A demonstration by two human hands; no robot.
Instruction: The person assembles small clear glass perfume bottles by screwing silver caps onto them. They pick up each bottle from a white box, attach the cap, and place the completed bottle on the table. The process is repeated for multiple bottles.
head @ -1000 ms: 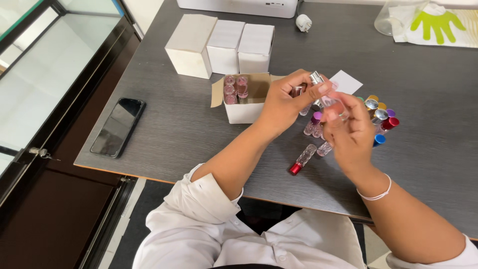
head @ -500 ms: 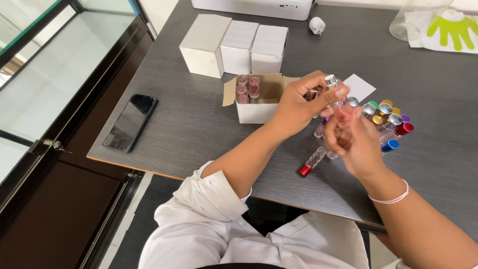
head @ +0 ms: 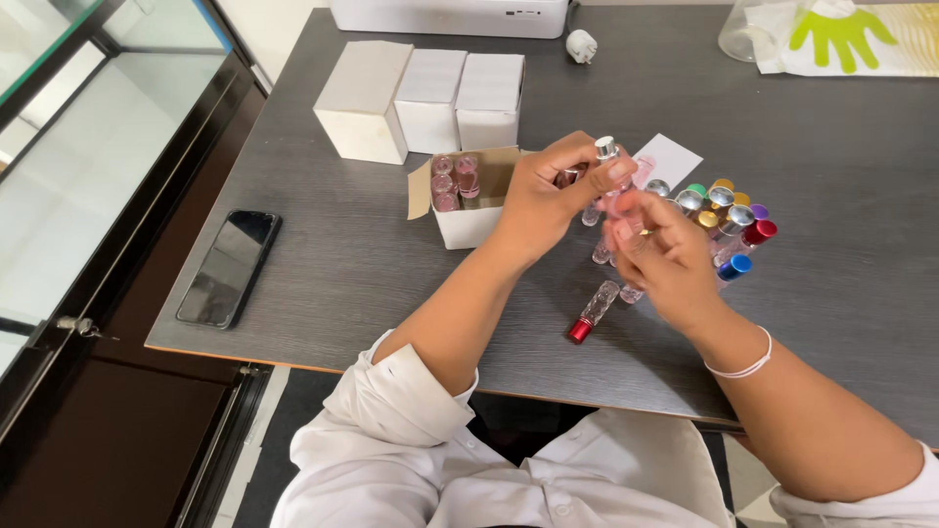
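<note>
Nearest the body, a red-capped vial (head: 593,313) lies on its side on the grey table (head: 342,264), loose and apart from the hands. Just beyond it, the right hand (head: 660,259) hovers with fingers curled; motion blur hides the fingertips, so I cannot tell whether it grips anything. One or two clear vials lie under it, partly hidden.

Left hand (head: 548,196) is clenched around a small glass vial with a silver cap (head: 606,152), held upright above the table, just beside the open box (head: 469,210).

Status, judged from layout:
- Open box: a few pink-filled vials (head: 455,181) stand in its left part; the right part looks unfilled. Packing appears begun, far from complete.
- Loose cluster of vials with coloured caps (head: 724,210) (silver, gold, green, purple, red, blue) stands to the right of the hands, not boxed. This looks like most of the remaining work.
- White card (head: 670,161) lies flat behind the hands.

Farther back, three closed white boxes (head: 425,98) stand in a row, touching; contents not visible. A phone (head: 230,267) lies at the left edge, well apart. At the far edge: a white appliance (head: 450,17), a small white plug (head: 581,45), a sheet with a green hand print (head: 841,34).
</note>
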